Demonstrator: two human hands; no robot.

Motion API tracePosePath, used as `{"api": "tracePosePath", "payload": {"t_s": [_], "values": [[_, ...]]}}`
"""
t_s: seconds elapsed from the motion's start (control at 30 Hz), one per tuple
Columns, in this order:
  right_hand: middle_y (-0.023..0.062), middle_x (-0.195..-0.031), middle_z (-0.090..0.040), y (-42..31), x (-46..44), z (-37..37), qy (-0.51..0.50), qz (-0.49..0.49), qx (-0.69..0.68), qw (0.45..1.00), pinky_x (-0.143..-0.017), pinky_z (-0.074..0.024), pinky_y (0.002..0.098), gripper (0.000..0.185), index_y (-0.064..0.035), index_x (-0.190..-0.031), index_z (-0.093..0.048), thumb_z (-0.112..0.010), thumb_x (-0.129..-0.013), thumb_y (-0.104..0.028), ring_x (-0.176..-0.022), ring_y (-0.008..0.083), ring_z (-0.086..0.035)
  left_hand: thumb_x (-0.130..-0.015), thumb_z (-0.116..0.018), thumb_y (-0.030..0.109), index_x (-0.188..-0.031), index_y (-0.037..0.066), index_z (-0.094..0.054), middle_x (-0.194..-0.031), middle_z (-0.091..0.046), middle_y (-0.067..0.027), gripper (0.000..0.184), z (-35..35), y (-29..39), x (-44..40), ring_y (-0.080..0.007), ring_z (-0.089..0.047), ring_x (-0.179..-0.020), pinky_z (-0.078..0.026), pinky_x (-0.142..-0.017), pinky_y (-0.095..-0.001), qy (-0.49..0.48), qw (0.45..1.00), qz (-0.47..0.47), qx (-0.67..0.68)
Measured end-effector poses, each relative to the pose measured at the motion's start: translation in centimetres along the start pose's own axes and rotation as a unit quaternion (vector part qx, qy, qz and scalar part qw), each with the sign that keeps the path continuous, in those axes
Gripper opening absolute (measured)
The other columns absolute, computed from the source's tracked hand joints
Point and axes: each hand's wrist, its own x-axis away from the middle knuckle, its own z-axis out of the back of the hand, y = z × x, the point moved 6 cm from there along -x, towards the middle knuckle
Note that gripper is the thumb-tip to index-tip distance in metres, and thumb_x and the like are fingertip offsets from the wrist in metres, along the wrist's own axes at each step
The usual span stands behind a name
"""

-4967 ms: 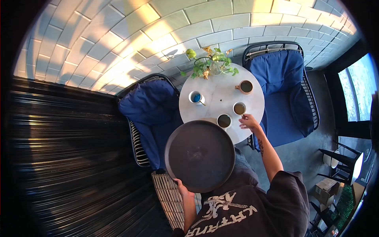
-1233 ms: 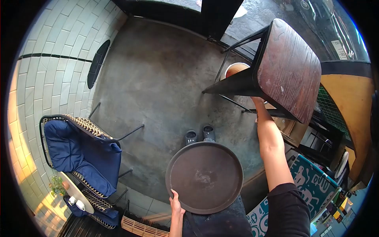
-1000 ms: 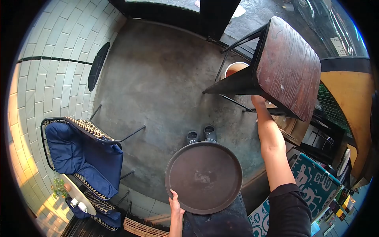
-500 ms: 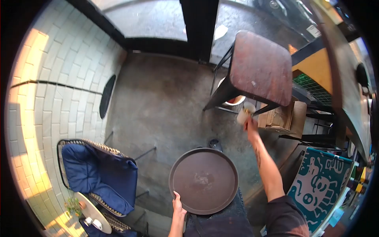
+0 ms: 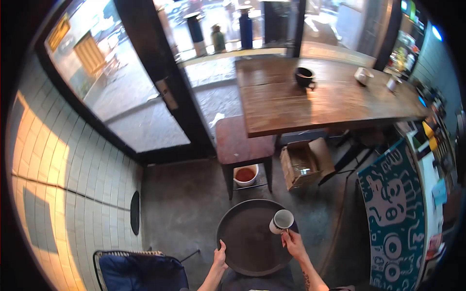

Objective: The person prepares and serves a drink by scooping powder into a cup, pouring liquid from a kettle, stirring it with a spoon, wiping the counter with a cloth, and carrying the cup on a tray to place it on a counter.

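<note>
My left hand [image 5: 220,256] grips the left rim of a round dark brown serving tray [image 5: 245,242], thumb on top and the other fingers hidden beneath. My right hand [image 5: 293,244] is closed on the handle of a white mug [image 5: 280,225] with a dark pattern. The mug is over the tray's right side, its mouth facing up toward me. Whether its base touches the tray I cannot tell.
A wooden table [image 5: 272,104] stands ahead, bearing a black cup [image 5: 305,77] and a white cup [image 5: 363,76]. Below are a stool [image 5: 242,143], a bucket [image 5: 246,175] with reddish-brown contents and a cardboard box [image 5: 298,165]. A blue-cushioned chair [image 5: 141,274] is at left.
My right hand has brought the mug back from beside the stool to over the tray. My left hand still holds the tray. The view has tilted up, showing the tabletop and windows.
</note>
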Motion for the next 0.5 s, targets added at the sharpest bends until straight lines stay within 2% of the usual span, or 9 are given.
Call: {"api": "tracePosePath", "payload": {"t_s": [0.1,0.13,0.27,0.37,0.5], "values": [[-0.0017,-0.063,-0.050,-1.6,4.7,2.4,0.042,0.020,0.013,0.999,-0.053,-0.0393,0.0246,0.030,-0.0024,-0.076,-0.055,-0.052,-0.101,-0.019,-0.057,0.0060,-0.048,-0.097,-0.054,0.047,-0.125,-0.006,-0.052,-0.118,-0.063,-0.0177,0.059,-5.2,-1.1,0.0,-0.0292,-0.063,-0.107,-0.055,-0.091,-0.0452,-0.149,0.989,0.003,-0.022],[-0.0025,-0.060,-0.049,-2.4,6.4,2.7,0.054,0.019,0.036,0.998,-0.051,-0.0388,0.0248,0.030,-0.0030,-0.075,-0.055,-0.054,-0.100,-0.019,-0.056,0.0052,-0.047,-0.097,-0.054,0.047,-0.125,-0.006,-0.052,-0.118,-0.063,-0.0177,0.059,-6.8,-0.7,1.2,-0.0292,-0.063,-0.107,-0.055,-0.091,-0.0452,-0.163,0.986,0.002,-0.036],[0.0044,-0.057,-0.047,-2.6,12.0,6.3,0.124,0.072,0.078,0.987,-0.049,-0.0345,0.0307,0.025,0.0008,-0.075,-0.052,-0.059,-0.095,-0.012,-0.053,0.0089,-0.041,-0.097,-0.055,0.046,-0.122,-0.005,-0.054,-0.114,-0.064,-0.0146,0.056,-12.6,-2.7,4.3,-0.0260,-0.066,-0.100,-0.057,-0.085,-0.0415,-0.211,0.969,-0.015,-0.126],[0.0082,-0.058,-0.047,-4.5,17.2,9.5,0.184,0.110,0.084,0.973,-0.049,-0.0337,0.0332,0.023,0.0018,-0.075,-0.051,-0.061,-0.093,-0.009,-0.052,0.0115,-0.040,-0.097,-0.055,0.045,-0.119,-0.004,-0.055,-0.108,-0.066,-0.0131,0.054,-15.8,-5.7,6.8,-0.0247,-0.067,-0.096,-0.058,-0.083,-0.0399,-0.280,0.948,0.026,-0.147],[0.0025,-0.059,-0.049,-3.6,24.8,15.0,0.242,0.120,0.105,0.957,-0.051,-0.0367,0.0278,0.023,0.0020,-0.075,-0.054,-0.059,-0.095,-0.008,-0.055,0.0072,-0.043,-0.097,-0.055,0.046,-0.120,-0.004,-0.056,-0.110,-0.066,-0.0138,0.055,-19.3,-11.9,12.2,-0.0249,-0.067,-0.097,-0.058,-0.083,-0.0397,-0.324,0.927,0.082,-0.172]]}}
